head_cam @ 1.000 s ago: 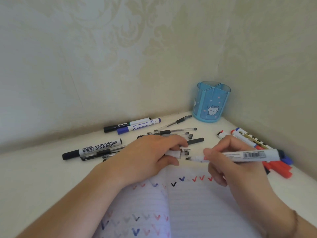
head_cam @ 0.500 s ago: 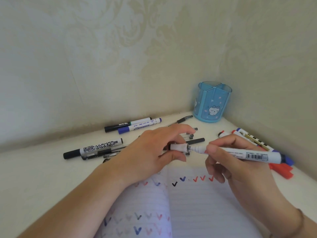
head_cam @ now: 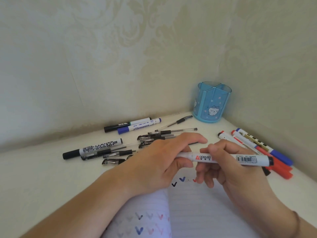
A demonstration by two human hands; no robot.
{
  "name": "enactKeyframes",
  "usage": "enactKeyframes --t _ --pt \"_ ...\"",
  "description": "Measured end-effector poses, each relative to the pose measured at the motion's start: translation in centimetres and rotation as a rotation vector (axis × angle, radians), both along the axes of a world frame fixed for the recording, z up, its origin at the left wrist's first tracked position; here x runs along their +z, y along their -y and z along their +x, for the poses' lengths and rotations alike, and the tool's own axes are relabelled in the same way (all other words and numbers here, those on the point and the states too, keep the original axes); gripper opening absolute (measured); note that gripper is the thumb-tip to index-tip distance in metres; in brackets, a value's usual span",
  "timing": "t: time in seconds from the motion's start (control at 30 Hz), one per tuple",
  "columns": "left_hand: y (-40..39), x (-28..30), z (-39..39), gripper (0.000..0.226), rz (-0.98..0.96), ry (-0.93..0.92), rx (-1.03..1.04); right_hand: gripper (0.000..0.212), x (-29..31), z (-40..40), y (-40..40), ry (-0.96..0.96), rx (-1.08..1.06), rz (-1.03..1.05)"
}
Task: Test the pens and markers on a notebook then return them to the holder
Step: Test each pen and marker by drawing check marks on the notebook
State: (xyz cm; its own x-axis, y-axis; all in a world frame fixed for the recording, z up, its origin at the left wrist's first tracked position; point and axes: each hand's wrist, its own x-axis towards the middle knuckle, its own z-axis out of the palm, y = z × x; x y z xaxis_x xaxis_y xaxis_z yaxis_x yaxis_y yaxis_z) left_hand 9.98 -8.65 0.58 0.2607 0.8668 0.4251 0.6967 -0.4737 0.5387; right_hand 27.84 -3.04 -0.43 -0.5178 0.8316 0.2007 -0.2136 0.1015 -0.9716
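A white marker (head_cam: 247, 159) with a barcode label lies level between both hands, above the open notebook (head_cam: 192, 212). My left hand (head_cam: 159, 162) curls its thumb and fingers round the marker's left end, where the cap is hidden. My right hand (head_cam: 229, 167) grips the barrel at its middle. The notebook's lined pages carry rows of black, blue and red tick marks. The blue pen holder (head_cam: 211, 103) stands in the back corner, with nothing showing above its rim.
Black gel pens (head_cam: 157, 134) and markers, among them a black-capped marker (head_cam: 92, 149) and a blue-capped one (head_cam: 139, 128), lie scattered left of my hands. Red and blue markers (head_cam: 267, 152) lie along the right wall. Walls close in the white table (head_cam: 42, 177) at back and right.
The cap in my left hand has met the marker's tip, and the cap now sits on the end. Both hands rose a little and came closer together.
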Motion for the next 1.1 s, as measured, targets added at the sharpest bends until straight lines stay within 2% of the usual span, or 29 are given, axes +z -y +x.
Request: enactKeyframes --t 0.17,0.27,0.4,0.5,0.57,0.67,0.73,0.83,0.87,0.93,1.0,1.1 --pt "0.3 0.0 0.5 0.053 0.004 0.070 -0.012 0.062 -0.2 -0.2 0.4 -0.036 -0.054 0.064" --pt "0.5 0.0 0.5 0.055 0.041 0.093 -0.034 0.058 0.1 -0.5 0.6 -0.068 -0.052 0.071" --pt "0.3 -0.4 0.6 0.055 0.042 0.111 -0.048 0.032 0.0 -0.5 0.9 -0.059 -0.116 0.082" --pt "-0.4 -0.5 0.4 0.051 0.007 0.125 -0.025 0.024 0.5 -0.6 1.1 0.016 -0.148 0.161" --pt "-0.8 -0.1 0.4 0.050 0.025 0.212 0.030 0.019 1.2 -0.6 1.1 0.032 -0.142 0.198" --pt "-0.8 0.3 0.2 0.066 -0.012 0.203 0.120 0.013 1.7 0.0 0.2 0.053 -0.146 0.264" --pt "-1.0 -0.2 -0.9 0.067 -0.049 0.062 0.225 0.008 1.6 1.3 -1.4 0.208 -0.273 0.416" --pt "-2.0 -1.1 -4.4 0.041 0.093 -0.094 0.552 0.017 1.4 4.3 -4.7 0.598 -0.514 0.651" --pt "-2.3 -1.1 -5.6 0.032 0.118 -0.147 0.682 0.020 1.4 5.3 -5.8 0.731 -0.586 0.686" --pt "-2.6 -1.2 -7.5 0.030 0.076 -0.239 0.898 0.031 1.2 6.9 -7.3 0.958 -0.716 0.684" --pt "-2.6 -1.3 -8.7 0.030 -0.015 -0.285 1.013 0.032 0.8 7.8 -8.1 1.043 -0.761 0.666" --pt "-2.7 -1.7 -9.2 0.026 -0.129 -0.317 1.053 0.022 0.6 8.3 -8.4 1.085 -0.766 0.651"
